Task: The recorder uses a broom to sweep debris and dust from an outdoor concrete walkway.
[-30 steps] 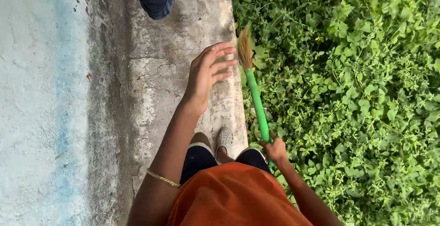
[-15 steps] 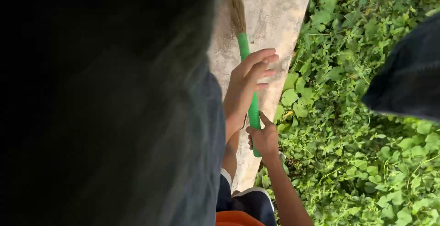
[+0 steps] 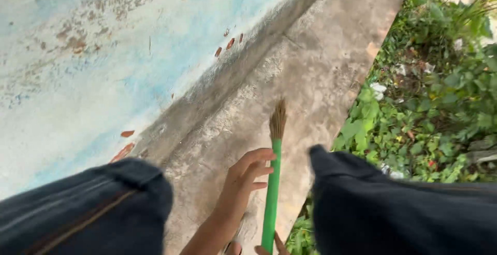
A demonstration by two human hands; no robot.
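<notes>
Looking down now along a narrow concrete ledge point(image 3: 316, 74), grey and weathered, with pale worn patches and a seam running across it. On the left it meets a wall point(image 3: 103, 53) with faded blue and white paint, flaking in spots to reddish-brown chips near the base. A dark, damp-looking band runs where wall and ledge join. On the right the ledge drops straight off into dense green ground plants point(image 3: 429, 105), broad leaves, a few bits of pale litter among them.

The broom point(image 3: 273, 182) stands almost upright in the middle of the view: a bright green ribbed handle with a small tuft of tan bristles at the top, over the ledge near its planted edge. The left hand point(image 3: 246, 175) sits just beside the handle, fingers loosely spread and curling toward it, fingertips touching or nearly touching the green shaft; no closed grip there. The right hand point(image 3: 269, 249) is only a sliver at the bottom edge, right at the handle's lower end; whether it grips cannot be told.

2 dark navy cloth shapes point(image 3: 398, 208) fill the lower corners, close to the camera and blurred.
</notes>
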